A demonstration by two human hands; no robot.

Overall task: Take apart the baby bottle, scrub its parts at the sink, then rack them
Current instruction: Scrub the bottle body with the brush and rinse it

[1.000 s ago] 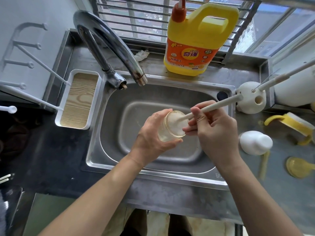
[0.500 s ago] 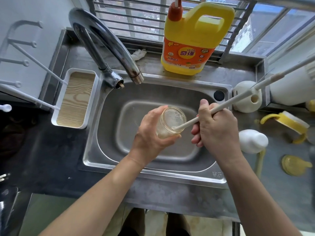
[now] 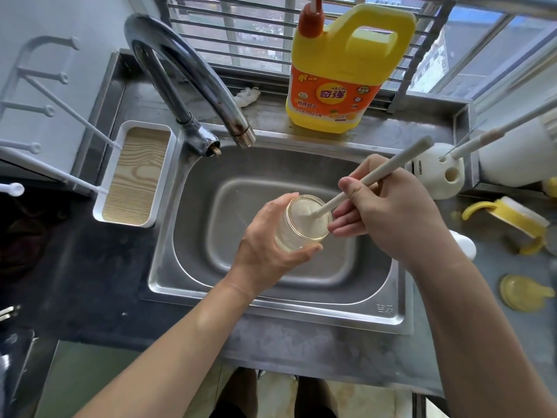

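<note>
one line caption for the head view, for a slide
Left hand holds the bottle over the sink while the right hand works a brush inside it.

Two bare forearms — sleeveless, no rings, no watch

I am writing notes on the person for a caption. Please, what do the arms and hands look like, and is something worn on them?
Both forearms are bare as far as the picture shows: no sleeves reach into view. The left hand and the right hand wear no gloves. I see no watch, bracelet or ring on the visible wrists and fingers, and no marks. Nails look short and unpainted.
</note>
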